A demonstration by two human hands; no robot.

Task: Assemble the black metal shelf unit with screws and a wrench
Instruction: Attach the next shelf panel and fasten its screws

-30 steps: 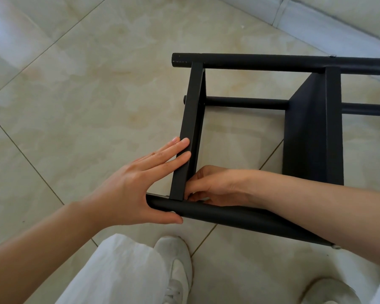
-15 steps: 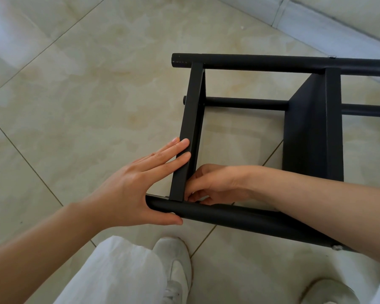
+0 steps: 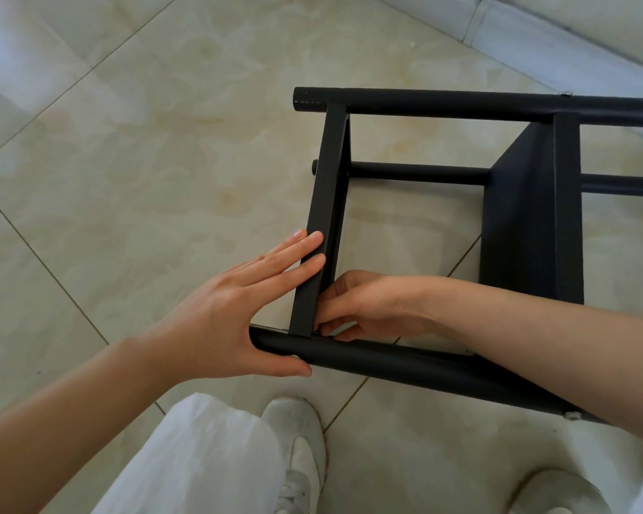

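Head view: black metal shelf unit [image 3: 528, 224] lies on its side on the tiled floor [image 3: 164, 142], long axis running left to right, its open end toward the left, the rest passing out of frame at right; two round posts run along that axis, the far post [image 3: 461, 103] near the wall base, the near post [image 3: 405, 359] just ahead of the shoes; a flat crossbar [image 3: 322, 220] joins them at the left end, running near-to-far and leaning slightly; a solid shelf panel [image 3: 520, 231] stands on edge further right; left hand [image 3: 234, 309] spread, straight fingers laid flat against the crossbar's outer face, thumb pressed along the near post's left end; right hand [image 3: 364, 306] reaches inside the frame to the corner where crossbar meets near post, fingers curled and pinched at the joint, what they grip hidden; small silver fastener [image 3: 571, 415] shows under the near post beside the right forearm; white trouser leg [image 3: 201, 458] and white shoe [image 3: 297, 447] below.
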